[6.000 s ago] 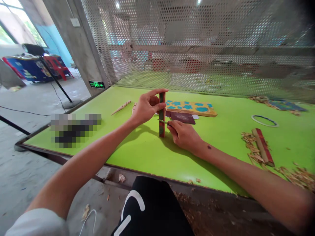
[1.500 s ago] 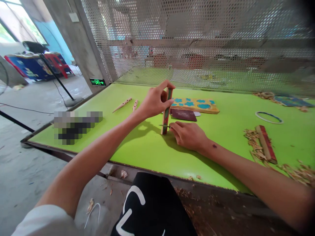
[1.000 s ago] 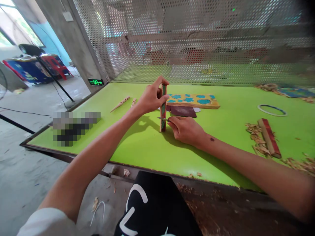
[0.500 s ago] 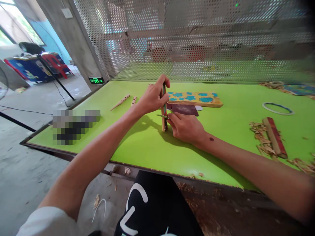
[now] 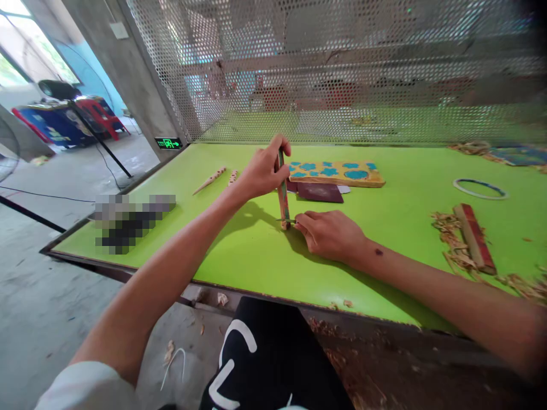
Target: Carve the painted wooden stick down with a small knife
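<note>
My left hand [image 5: 265, 171] grips the upper end of a narrow wooden strip [image 5: 282, 199], which stands nearly upright on the green tabletop [image 5: 243, 250]. In my right hand [image 5: 331, 232] is a small thin blade [image 5: 282, 220], pinched between the fingers, its metal lying across the strip near the foot. Behind the strip is a yellow board with blue patches [image 5: 337, 173], and dark red sheets [image 5: 320, 192] lie in front of it. Two carved pale sticks [image 5: 210, 180] rest to the left of my left hand.
At the right, a red-sided wooden block [image 5: 475, 238] lies beside curled shavings [image 5: 453, 239], with a thin ring [image 5: 481, 188] behind it. A perforated metal screen [image 5: 342, 68] rises along the table's back. A pixelated dark object [image 5: 128, 225] lies at the left.
My right hand has moved down with the blade, from partway up the strip to near its foot. The strip leans slightly more, its top shifted left. The view has shifted a little.
</note>
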A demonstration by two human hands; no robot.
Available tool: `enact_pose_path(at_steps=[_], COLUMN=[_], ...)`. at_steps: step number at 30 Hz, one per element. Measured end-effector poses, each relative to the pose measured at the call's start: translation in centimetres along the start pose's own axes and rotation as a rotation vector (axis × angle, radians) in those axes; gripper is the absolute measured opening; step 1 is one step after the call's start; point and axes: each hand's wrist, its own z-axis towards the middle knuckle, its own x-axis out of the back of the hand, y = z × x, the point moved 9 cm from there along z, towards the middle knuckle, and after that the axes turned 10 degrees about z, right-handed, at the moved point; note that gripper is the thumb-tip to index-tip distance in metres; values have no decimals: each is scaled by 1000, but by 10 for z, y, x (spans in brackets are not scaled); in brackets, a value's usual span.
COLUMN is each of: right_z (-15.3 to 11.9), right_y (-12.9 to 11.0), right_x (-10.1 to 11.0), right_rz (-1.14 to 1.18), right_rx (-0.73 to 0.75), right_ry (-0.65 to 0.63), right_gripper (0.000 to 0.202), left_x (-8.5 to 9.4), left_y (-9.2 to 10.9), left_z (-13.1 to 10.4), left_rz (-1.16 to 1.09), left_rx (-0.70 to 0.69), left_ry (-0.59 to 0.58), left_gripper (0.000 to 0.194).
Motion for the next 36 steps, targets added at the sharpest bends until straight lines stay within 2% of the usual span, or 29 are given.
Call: enact_pose_path(at_steps=[5,12,16,24,36], right_z=[-5,11,16,7,-9], right_y=[5,5,0,-4,-10], right_x=[-3,7,12,6,-2], right_rz=[-8,-11,-24,21,-16], right_rx=[43,115,72,36,88], right_ry=[-34,173,216,77,-111], right_gripper=[36,41,42,38,31], left_x=[2,-12,-20,-9,-5], left_y=[-12,-12,-11,2,7], left_z=[-3,-3,-5,-7,-11], left_rz=[-34,-153,-223,-185,-211], left_rx=[31,-37,-19,-58,-101], left_ry=[6,-35,-84,-92,-111], left_gripper=[27,31,36,31,30])
